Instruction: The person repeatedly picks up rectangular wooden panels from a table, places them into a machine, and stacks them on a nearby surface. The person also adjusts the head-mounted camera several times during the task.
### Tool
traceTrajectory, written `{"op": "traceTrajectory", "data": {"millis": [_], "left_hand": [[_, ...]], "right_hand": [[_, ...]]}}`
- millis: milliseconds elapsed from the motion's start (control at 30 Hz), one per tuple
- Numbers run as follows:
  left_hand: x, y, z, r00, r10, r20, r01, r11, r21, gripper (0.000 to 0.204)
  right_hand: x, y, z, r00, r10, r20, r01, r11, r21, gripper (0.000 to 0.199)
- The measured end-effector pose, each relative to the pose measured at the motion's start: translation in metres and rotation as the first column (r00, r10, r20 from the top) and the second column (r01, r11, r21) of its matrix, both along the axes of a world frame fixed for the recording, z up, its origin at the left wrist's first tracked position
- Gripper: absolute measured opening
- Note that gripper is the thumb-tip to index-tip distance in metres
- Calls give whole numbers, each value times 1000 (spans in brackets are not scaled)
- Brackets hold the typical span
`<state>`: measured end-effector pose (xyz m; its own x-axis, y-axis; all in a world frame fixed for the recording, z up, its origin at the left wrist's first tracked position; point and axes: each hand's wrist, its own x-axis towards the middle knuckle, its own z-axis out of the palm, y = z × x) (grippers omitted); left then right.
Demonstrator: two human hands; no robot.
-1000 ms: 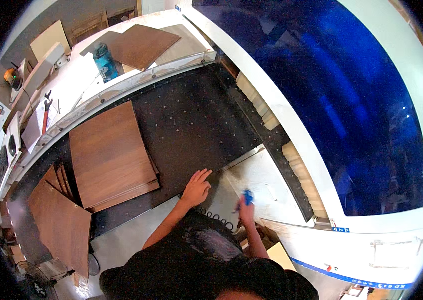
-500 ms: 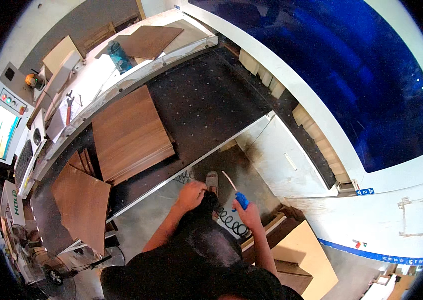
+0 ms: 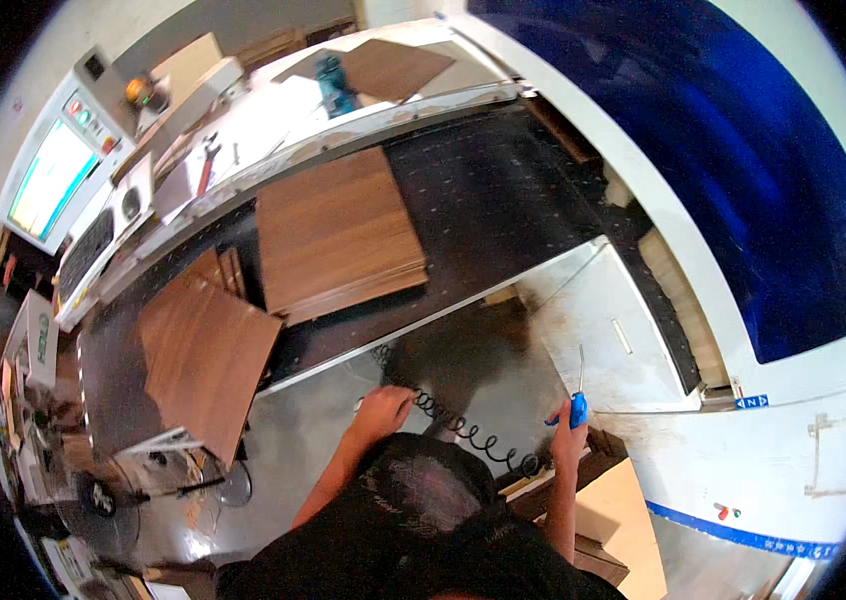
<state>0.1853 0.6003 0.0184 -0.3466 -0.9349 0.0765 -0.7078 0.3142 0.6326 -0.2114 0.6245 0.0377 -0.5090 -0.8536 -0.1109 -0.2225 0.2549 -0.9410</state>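
Note:
My right hand [image 3: 568, 438] is wrapped round a blue air blow gun [image 3: 579, 408], its thin nozzle pointing up and away from me. A black coiled air hose [image 3: 483, 440] stretches across in front of me between my two hands. My left hand [image 3: 383, 411] is closed, with the hose coils at its fingertips; the exact grip is small in view. Beyond them, a stack of brown wood-grain panels [image 3: 338, 235] lies on the black machine bed [image 3: 483, 165]. More brown panels [image 3: 211, 355] lie skewed at the bed's near left end.
A white machine [image 3: 773, 470] with a dark blue cover [image 3: 683, 150] stands on the right. A bottle [image 3: 334, 85] and a red-handled tool [image 3: 207, 168] lie on the far white ledge. A control screen [image 3: 53, 180] is at left, a fan [image 3: 103, 505] lower left. Boards [image 3: 623, 520] lean beside my right arm.
My right hand has moved right with the blow gun, whose nozzle now points more upright. The hose is stretched out longer. My view has turned, so the bed and panels appear further right.

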Motion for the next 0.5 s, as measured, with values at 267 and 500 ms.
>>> {"op": "traceTrajectory", "data": {"millis": [267,500], "left_hand": [[76,19,57,983,132,-126,-161,951,-264,17],[173,50,90,914,405,-34,-377,815,-440,35]], "right_hand": [[159,-19,34,939,340,55,-344,918,199,60],[312,-45,74,791,611,19,-603,774,192,54]]}}
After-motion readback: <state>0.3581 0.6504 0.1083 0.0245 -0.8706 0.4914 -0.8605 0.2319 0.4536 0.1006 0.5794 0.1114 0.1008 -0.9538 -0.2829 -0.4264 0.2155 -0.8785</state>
